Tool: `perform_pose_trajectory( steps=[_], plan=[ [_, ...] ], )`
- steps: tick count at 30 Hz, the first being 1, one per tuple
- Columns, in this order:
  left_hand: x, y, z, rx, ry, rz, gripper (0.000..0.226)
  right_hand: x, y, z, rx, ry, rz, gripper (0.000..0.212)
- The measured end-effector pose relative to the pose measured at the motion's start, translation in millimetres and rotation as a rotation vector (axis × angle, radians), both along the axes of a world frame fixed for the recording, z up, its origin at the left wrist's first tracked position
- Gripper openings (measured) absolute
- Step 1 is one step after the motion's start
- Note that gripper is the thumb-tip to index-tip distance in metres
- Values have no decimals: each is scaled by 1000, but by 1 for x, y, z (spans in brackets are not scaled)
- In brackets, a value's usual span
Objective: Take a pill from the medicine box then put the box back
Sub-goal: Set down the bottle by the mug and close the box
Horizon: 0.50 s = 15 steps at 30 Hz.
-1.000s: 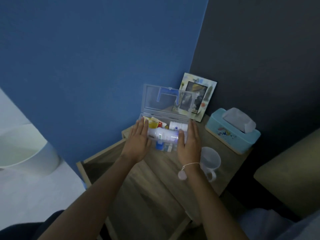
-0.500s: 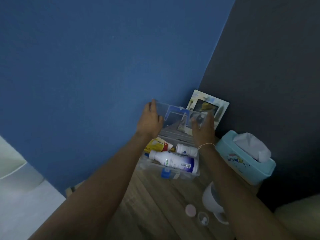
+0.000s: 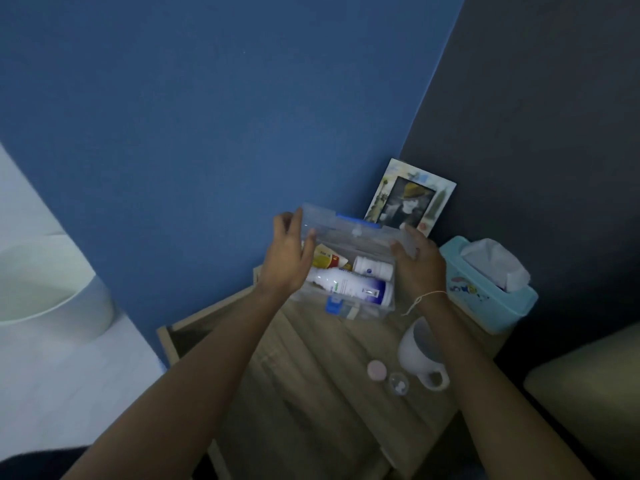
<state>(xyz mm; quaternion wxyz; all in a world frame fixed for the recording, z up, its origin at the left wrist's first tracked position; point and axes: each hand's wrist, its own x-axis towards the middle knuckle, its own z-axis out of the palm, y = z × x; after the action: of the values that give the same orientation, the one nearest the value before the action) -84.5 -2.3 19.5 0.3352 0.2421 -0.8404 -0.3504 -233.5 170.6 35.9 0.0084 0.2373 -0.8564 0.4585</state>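
Observation:
A clear plastic medicine box (image 3: 349, 310) with a blue latch stands on the wooden bedside table (image 3: 311, 393) near the blue wall. Its clear lid (image 3: 353, 233) is tilted partway down over the box. My left hand (image 3: 287, 258) grips the lid's left end and my right hand (image 3: 419, 265) grips its right end. Inside lie a large white bottle (image 3: 349, 287), a small white bottle (image 3: 372, 266) and a yellow packet (image 3: 327, 259). On the table in front lie a pink cap (image 3: 376, 370) and a small clear cup holding white pills (image 3: 399, 384).
A white mug (image 3: 420, 355) stands beside my right forearm. A turquoise tissue box (image 3: 488, 289) sits at the right, a picture frame (image 3: 410, 199) leans in the corner. An open drawer (image 3: 180, 337) juts out left of the table. A white bin (image 3: 45, 282) stands far left.
My hands rose from the box's front sides to the upright lid's ends, and the lid has since swung down toward the box. The view shifted.

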Motion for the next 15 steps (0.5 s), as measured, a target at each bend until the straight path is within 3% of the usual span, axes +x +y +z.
perform_pose_trajectory(
  steps=[4,9,15],
  plan=[
    [30,25,-25,32,-29,12,56,14,14,-3,144,-33,130,56],
    [51,39,-54,101,-237,25,73,21,19,-18,477,-76,248,84],
    [52,37,-62,-132,-381,6,73,25,17,-29,628,-15,241,76]
  ],
)
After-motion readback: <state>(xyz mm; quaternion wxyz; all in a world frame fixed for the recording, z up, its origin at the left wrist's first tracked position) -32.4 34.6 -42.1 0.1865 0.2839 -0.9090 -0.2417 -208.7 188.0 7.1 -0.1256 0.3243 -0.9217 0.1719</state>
